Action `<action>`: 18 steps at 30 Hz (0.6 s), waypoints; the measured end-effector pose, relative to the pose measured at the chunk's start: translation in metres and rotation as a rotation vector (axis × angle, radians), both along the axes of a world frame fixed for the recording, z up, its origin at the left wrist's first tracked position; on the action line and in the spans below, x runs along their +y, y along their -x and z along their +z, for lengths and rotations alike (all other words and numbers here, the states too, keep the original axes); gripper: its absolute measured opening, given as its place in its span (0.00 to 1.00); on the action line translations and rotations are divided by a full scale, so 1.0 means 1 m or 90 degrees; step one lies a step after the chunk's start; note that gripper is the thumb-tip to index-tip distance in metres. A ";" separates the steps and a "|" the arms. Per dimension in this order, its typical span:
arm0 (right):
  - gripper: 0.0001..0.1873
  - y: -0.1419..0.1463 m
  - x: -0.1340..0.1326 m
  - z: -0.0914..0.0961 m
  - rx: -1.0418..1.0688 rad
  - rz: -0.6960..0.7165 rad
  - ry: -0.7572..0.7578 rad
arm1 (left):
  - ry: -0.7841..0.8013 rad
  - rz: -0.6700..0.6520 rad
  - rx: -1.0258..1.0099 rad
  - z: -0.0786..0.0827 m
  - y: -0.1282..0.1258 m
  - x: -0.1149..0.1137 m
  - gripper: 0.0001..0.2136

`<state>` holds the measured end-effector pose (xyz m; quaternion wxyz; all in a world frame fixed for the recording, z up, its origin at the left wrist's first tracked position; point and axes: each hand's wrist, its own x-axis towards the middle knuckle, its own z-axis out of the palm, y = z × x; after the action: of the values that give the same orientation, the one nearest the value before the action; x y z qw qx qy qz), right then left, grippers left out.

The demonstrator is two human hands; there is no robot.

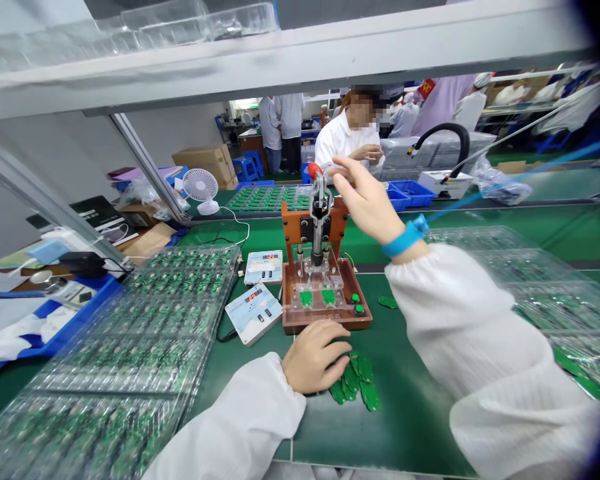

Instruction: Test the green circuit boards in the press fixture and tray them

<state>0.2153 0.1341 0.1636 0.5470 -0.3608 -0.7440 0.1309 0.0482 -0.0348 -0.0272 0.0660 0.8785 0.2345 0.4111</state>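
Observation:
My left hand rests low in front of the test fixture, its fingers apart and curved at the edge of a pile of green circuit boards. What lies under its palm is hidden. Raised beside the fixture's upright toggle clamp, my right hand has its fingers stretched out near the red-tipped lever; I cannot tell whether they touch it. Two green boards sit side by side in the fixture under a clear plate. A blue wrist strap circles my right wrist.
Left of the fixture are two white meter boxes with red digits. Clear trays of boards flank me, with more trays at right. A single board lies apart. A shelf beam crosses above; a co-worker sits opposite.

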 end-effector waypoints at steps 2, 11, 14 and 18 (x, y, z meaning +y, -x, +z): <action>0.17 0.012 0.022 0.020 -0.019 0.074 0.120 | 0.009 -0.021 0.021 -0.004 0.001 0.002 0.07; 0.21 0.024 -0.066 0.058 0.001 0.119 -0.053 | 0.061 -0.034 0.021 -0.002 0.004 0.004 0.06; 0.16 0.024 -0.114 0.033 -0.045 0.031 -0.167 | 0.065 -0.038 0.035 -0.003 0.004 0.004 0.06; 0.22 0.024 -0.135 -0.003 -0.070 -0.010 -0.203 | 0.089 -0.030 0.067 -0.005 0.004 0.004 0.07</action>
<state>0.1914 -0.0010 0.1607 0.5569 -0.2819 -0.7812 -0.0135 0.0438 -0.0312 -0.0323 0.1245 0.8974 0.2453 0.3451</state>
